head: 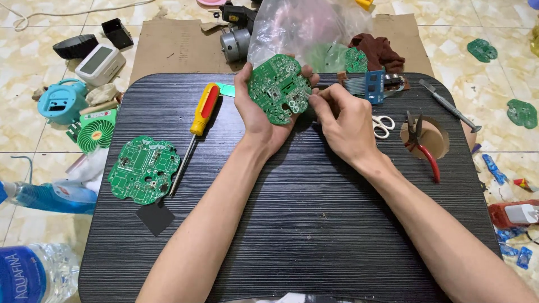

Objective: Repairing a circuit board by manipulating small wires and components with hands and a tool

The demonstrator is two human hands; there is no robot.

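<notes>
My left hand (pixel 255 112) holds a round green circuit board (pixel 279 88) upright above the back of a black table (pixel 314 224). My right hand (pixel 343 120) is at the board's right edge, fingertips pinched together against it; whether they hold a small tool or part I cannot tell. A second green circuit board (pixel 144 168) lies flat on the table's left side. A yellow and red screwdriver (pixel 197 122) lies between that board and my left hand.
Scissors (pixel 383 125), red-handled pliers (pixel 422 147) over a round hole, and tweezers (pixel 449 105) lie to the right. A clear plastic bag (pixel 303 28), a small motor (pixel 234 44) and cardboard sit behind. A green mini fan (pixel 95 133), bottles and loose parts litter the tiled floor.
</notes>
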